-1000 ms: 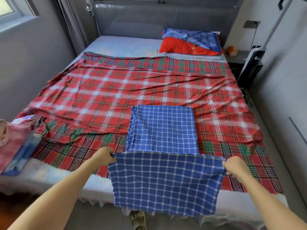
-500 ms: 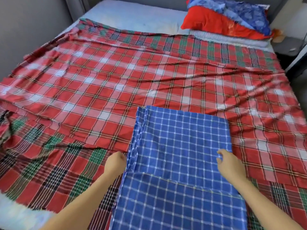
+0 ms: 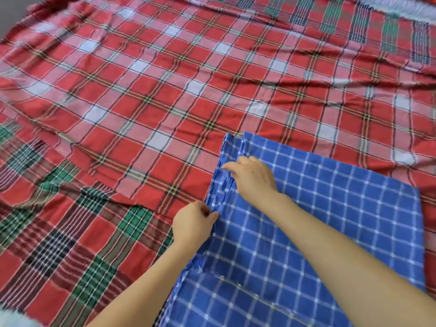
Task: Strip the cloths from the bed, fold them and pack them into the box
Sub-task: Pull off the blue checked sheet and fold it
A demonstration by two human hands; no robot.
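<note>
A blue checked cloth (image 3: 330,220) lies folded in layers on the near right of the bed, on top of a large red plaid cloth (image 3: 165,90) spread over the mattress. My left hand (image 3: 192,224) pinches the blue cloth's left edge with curled fingers. Just beyond it, my right hand (image 3: 251,177) reaches across and rests on the blue cloth, its fingers stretched out to the stacked left edge near the far corner. The box is not in view.
A darker red and green plaid band (image 3: 59,232) of the bed cloth covers the near left. A strip of white mattress (image 3: 401,5) shows at the far right, and a pale patch at the bottom left corner.
The view has moved in close over the bed. The hanging half of the blue cloth now lies folded on the bed. My right hand has crossed from the right side to the left edge.
</note>
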